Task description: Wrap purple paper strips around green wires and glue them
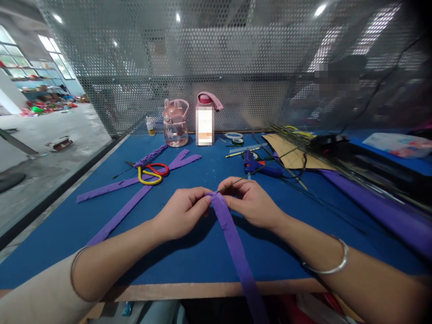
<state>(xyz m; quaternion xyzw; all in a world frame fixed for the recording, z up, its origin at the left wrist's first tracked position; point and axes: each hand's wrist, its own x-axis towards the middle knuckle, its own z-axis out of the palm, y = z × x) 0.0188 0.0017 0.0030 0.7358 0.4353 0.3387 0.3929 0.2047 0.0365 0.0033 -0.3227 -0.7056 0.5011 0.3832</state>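
Note:
My left hand (185, 210) pinches the upper end of a purple crepe-paper strip (232, 238) between thumb and fingers. Close beside it, my right hand (253, 202) is closed on a thin green wire stem (232, 183), whose end meets the paper at my fingertips. From there the strip hangs down toward me and over the table's front edge. Left of my hands lie scissors (153, 173) with red and yellow handles, on top of more purple strips (118, 216). Near the scissor blades rests a finished-looking purple flower spike (151, 155).
A blue glue gun (259, 166) lies to the right, near a bundle of green wires (344, 173) and brown paper (293, 150). A pink water bottle (175, 126), a small cup (150, 126) and tape rolls (234, 136) stand or lie at the back, before a perforated metal screen (216, 58).

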